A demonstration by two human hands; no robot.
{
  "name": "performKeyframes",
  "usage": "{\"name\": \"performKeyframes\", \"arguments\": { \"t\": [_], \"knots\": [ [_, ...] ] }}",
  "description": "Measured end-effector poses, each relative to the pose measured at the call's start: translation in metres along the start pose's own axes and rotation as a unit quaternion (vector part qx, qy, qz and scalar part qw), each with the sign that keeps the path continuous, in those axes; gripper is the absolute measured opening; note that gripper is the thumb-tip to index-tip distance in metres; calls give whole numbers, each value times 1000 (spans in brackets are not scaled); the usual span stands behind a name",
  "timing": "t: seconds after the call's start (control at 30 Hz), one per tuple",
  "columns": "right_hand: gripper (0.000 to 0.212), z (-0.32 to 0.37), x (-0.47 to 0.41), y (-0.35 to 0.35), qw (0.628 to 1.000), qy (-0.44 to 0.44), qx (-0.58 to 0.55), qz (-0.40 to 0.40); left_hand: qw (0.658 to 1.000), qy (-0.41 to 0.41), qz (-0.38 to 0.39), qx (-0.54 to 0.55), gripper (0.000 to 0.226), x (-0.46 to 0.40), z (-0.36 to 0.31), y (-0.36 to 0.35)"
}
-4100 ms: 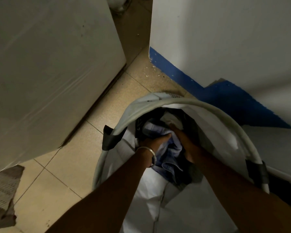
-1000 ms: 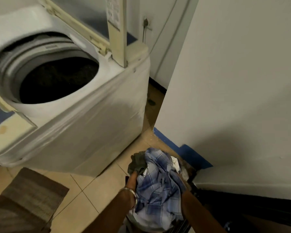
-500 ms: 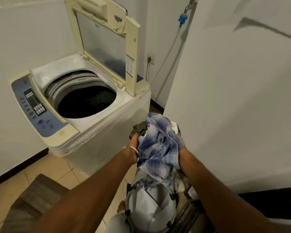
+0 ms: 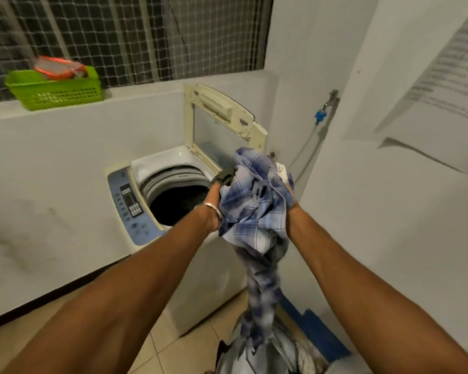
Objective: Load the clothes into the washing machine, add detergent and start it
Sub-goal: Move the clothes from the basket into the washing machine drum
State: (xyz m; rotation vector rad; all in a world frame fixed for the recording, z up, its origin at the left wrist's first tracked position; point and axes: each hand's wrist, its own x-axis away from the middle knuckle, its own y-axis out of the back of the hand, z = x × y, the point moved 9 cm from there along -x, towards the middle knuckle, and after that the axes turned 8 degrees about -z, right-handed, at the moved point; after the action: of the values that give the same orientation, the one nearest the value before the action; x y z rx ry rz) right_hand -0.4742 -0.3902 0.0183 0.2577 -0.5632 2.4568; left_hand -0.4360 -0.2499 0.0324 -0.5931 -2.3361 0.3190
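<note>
My left hand (image 4: 214, 197) and right hand (image 4: 291, 209) both clench the plaid clothes (image 4: 254, 209), washing machine (image 4: 173, 190) at ten o'clock.

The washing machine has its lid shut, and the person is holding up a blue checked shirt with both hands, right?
Not quite. The white top-loading washing machine has its lid standing open, as the head view shows. The rest holds: both the left hand and right hand hold up the blue checked shirt.

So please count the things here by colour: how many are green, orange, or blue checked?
Green: 1, the plastic basket on the ledge.
Orange: 1, the packet in that basket.
Blue checked: 1, the shirt held by both hands.
Total: 3
</note>
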Motion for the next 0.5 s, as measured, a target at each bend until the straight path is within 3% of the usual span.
{"name": "performKeyframes", "arguments": {
  "t": [0.07,0.13,0.2,0.3,0.37,0.43,0.5],
  "knots": [
    [107,27,8,-43,999,-2,0,41,999,-36,14,13,60,8,-39,4],
    [113,47,-4,-77,997,5,-16,80,997,-79,13,17,65,10,-79,11],
    [111,78,28,-110,998,34,3,47,992,-122,15,26,58,16,-118,18],
    [45,109,38,-146,998,63,10,13,986,-161,15,30,55,17,-172,31],
    [34,130,35,-176,995,100,-10,19,984,-179,16,15,54,13,-203,42],
    [45,138,25,-217,989,99,-57,94,984,-177,3,-10,61,5,-231,56],
    [83,140,-11,-253,979,83,-104,157,984,-177,-4,-32,67,-3,-256,67]
  ]
}}
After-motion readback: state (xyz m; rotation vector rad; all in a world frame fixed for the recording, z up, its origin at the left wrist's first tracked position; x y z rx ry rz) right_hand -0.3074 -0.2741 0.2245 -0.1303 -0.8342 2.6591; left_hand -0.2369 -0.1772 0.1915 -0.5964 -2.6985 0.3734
